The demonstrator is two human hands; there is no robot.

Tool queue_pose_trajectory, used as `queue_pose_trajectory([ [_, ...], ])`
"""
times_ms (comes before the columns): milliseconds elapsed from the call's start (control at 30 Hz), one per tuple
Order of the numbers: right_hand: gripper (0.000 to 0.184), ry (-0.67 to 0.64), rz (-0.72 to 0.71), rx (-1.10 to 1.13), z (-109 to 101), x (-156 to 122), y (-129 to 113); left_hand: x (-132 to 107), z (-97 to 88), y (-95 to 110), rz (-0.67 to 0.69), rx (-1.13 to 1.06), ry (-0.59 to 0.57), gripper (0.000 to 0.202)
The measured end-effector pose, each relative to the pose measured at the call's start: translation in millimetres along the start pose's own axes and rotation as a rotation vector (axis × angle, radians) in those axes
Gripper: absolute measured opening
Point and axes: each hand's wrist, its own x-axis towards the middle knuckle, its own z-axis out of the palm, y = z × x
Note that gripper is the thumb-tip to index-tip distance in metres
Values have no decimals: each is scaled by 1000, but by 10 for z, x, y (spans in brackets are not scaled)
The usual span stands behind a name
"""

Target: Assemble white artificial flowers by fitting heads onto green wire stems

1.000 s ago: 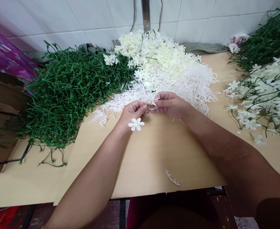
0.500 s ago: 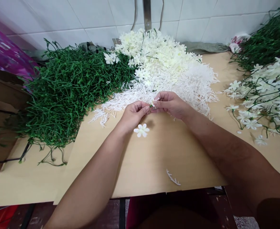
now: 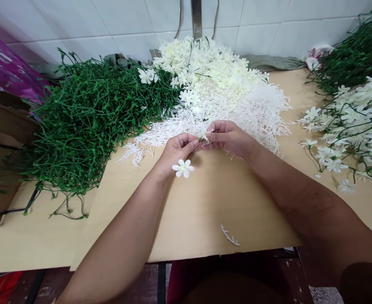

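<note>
My left hand (image 3: 182,146) pinches a green artificial flower stem (image 3: 201,139) between thumb and fingertips. Facing it, my right hand (image 3: 224,136) is closed on a small white flower piece (image 3: 205,136) at the stem's tip; the fingers hide most of it. The two hands' fingertips nearly meet. A white six-petalled flower (image 3: 183,168) with a pale yellow centre shows just below my left hand, beside the wrist; whether it joins the held stem is hidden. Behind the hands lies a heap of thin white plastic sprigs (image 3: 186,126).
Green stems (image 3: 87,114) are piled at left, cream-white blossoms (image 3: 211,63) at the back. Assembled white flowers (image 3: 363,122) lie at right, under more green stems (image 3: 351,55). One loose white sprig (image 3: 229,235) rests near the table's (image 3: 205,211) front edge. A cardboard box (image 3: 2,160) stands far left.
The white six-petalled flower has shifted slightly left and up, towards my left wrist. My right hand has moved a touch to the right; both hands keep their pinch.
</note>
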Motion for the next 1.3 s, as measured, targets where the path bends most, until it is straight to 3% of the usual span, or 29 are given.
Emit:
queue_pose_trajectory([
  [233, 46, 21, -43, -136, 8, 4, 16, -10, 8, 20, -11, 26, 9, 26],
  [533, 40, 183, -391, -717, 113, -11, 30, -17, 42, 79, -61, 54, 72, 19],
  [867, 52, 74, -205, -463, 26, 14, 87, -5, 28, 56, -75, -7, 41, 20],
  [1033, 47, 105, -229, -511, 66, 7, 110, 0, 15, 26, -61, 0, 48, 20],
  [1300, 47, 76, -159, -491, 89, -36, 123, -25, -17, -14, 7, 121, -46, 18],
])
